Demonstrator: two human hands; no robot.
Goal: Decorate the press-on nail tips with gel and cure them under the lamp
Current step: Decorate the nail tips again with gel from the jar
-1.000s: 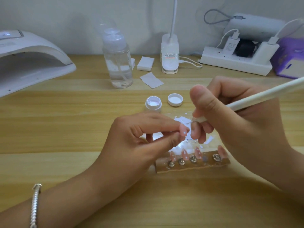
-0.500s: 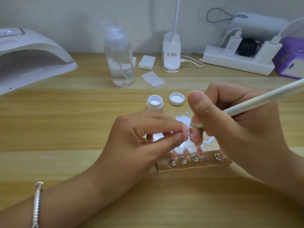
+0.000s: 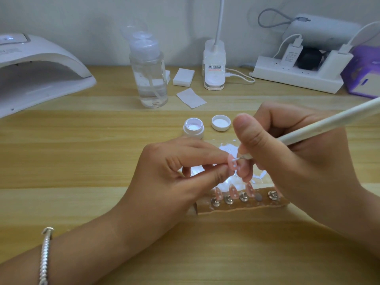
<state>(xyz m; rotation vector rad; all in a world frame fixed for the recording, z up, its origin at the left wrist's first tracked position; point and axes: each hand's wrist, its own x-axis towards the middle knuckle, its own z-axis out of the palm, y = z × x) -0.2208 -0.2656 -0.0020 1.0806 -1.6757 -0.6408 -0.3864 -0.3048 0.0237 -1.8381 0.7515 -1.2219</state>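
**Dotted pink tip at the pen's point**

The small pink almond-shaped press-on nail tip (image 3: 232,164) carries white dots. The left hand (image 3: 178,177) has its grip pinched on the tip's left side. The right hand (image 3: 287,157) has its grip curled round a slim white dotting pen (image 3: 329,124), whose fine point meets the tip. A brown holder strip (image 3: 242,205) of dotted tips lies just in front. The open white gel pot (image 3: 193,128) stands near behind, and the arched white curing lamp (image 3: 37,68) is well apart at the wooden table's (image 3: 82,161) far left.

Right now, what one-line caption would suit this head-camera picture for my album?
The left hand pinches a pink nail tip while the right hand dots it using a white pen.
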